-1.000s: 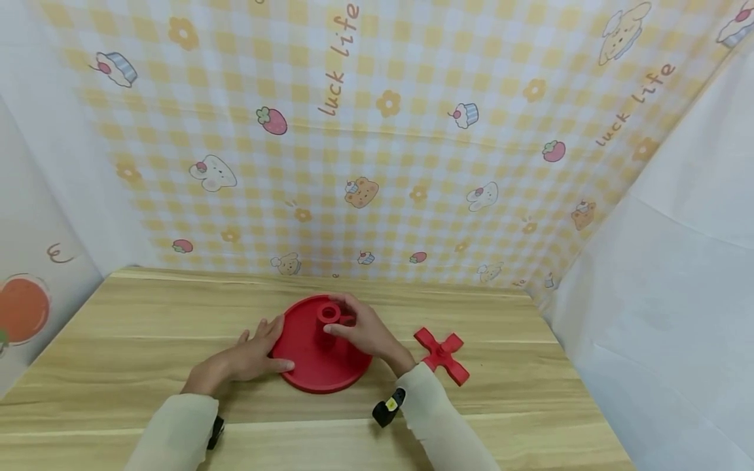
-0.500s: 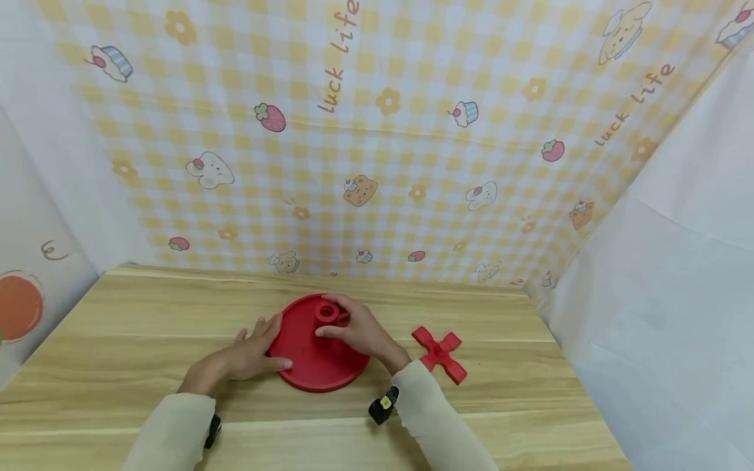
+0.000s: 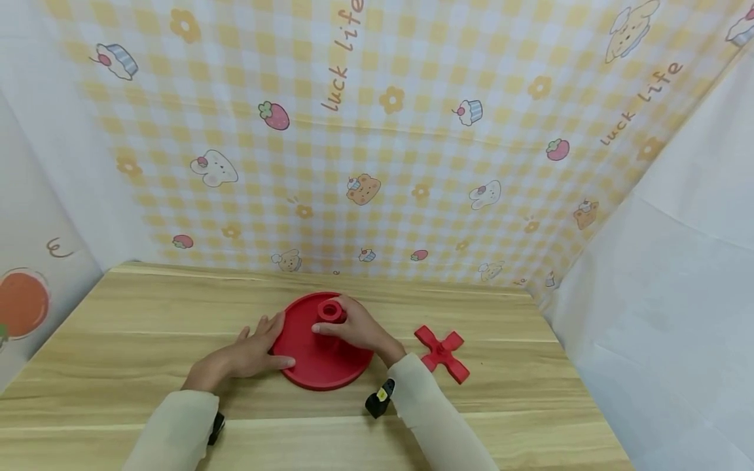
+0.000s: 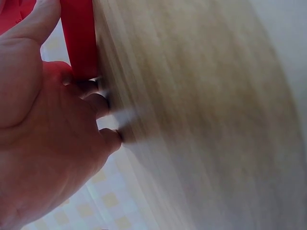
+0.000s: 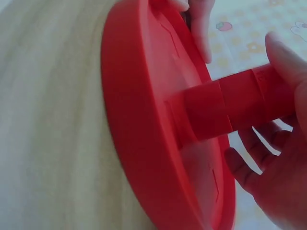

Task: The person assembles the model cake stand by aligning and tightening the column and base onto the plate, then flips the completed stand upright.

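Note:
A red round tray-like disc [image 3: 321,376] with a raised rim lies flat on the table. From its surface rises a red hollow post [image 5: 208,112], upright, with a ringed opening at its top and seams along its side. My left hand [image 3: 253,353] holds the disc's left edge, thumb over the rim and fingers along the outer side. Around the upper part of the post, my right hand [image 3: 358,325] grips with the thumb in front and the fingers behind. A red four-armed cross piece [image 3: 442,351] with a small central peg lies to the right of the right forearm.
The wooden table [image 3: 330,435] ends at the back against a yellow checked cloth [image 3: 406,157]. White sheeting [image 3: 665,281] hangs along the right side. Black wrist cameras [image 3: 379,399] sit by both cuffs.
The right hand has turned slightly around the post, and the small side arm that showed right of the post is now mostly covered. The left hand and disc stay in place.

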A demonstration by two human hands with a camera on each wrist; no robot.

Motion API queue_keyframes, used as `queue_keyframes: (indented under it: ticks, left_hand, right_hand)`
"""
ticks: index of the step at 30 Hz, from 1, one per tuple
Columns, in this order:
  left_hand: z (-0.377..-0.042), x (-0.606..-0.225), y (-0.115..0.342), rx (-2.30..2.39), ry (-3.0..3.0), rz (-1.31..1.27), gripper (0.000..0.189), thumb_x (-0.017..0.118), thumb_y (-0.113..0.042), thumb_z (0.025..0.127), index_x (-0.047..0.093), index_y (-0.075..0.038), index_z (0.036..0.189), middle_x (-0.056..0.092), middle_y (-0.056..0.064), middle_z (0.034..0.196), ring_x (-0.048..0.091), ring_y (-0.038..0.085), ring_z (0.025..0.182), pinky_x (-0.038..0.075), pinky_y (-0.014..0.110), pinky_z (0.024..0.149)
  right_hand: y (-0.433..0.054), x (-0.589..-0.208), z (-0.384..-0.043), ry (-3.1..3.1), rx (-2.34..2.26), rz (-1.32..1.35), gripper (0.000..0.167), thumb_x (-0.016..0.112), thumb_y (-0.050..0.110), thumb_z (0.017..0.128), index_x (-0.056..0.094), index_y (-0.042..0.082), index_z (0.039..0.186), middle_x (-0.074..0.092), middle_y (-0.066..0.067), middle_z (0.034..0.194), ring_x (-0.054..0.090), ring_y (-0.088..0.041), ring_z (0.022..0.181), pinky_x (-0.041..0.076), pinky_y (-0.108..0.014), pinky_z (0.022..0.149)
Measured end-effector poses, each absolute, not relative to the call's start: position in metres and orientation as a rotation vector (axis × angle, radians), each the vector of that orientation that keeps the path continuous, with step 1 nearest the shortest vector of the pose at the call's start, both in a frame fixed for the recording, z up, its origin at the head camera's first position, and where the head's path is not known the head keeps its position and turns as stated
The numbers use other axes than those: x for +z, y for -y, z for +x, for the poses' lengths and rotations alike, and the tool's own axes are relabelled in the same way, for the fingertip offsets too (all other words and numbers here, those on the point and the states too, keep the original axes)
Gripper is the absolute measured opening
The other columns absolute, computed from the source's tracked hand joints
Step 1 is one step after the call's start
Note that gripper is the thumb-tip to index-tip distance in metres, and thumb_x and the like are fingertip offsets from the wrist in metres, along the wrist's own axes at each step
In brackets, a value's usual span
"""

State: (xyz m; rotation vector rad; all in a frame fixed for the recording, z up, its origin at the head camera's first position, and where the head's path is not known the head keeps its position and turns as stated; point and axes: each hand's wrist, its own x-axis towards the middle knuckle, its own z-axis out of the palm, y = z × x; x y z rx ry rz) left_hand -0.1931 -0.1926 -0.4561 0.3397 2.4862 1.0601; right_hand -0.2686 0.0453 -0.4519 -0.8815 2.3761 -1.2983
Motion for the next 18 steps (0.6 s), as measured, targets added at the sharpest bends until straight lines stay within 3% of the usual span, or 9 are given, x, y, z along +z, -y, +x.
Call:
queue_keyframes:
  ticks: [5,18]
  left_hand:
    - [-0.194,-0.459,0.192,1.047,-2.487,0.334,0.107,0.068,-0.045,0.091,0.001,0.010,0.154,0.007,0.034,0.160,-0.010,0.054,0.146,-0.012,0.069,0.112]
    - [-0.195,-0.459,0.191,1.039,-2.494,0.330,0.108,0.069,-0.045,0.091,0.000,0.011,0.154,0.008,0.035,0.159,-0.010,0.055,0.145,-0.011,0.068,0.113]
  right_hand:
    - [-0.044,-0.455,-0.264,-2.469,-1.296,-0.838,0.030,0.077,0.028,0.088,0.066,0.012,0.110,0.070,0.003,0.094,0.060,-0.003,0.079,0.052,-0.019,0.072]
    - [-0.042,-0.458,-0.254,-2.507,-1.342,-0.718,0.035,0.076,0.031,0.088,0.063,0.013,0.115,0.069,0.003,0.101,0.060,-0.003,0.082,0.052,-0.018,0.074]
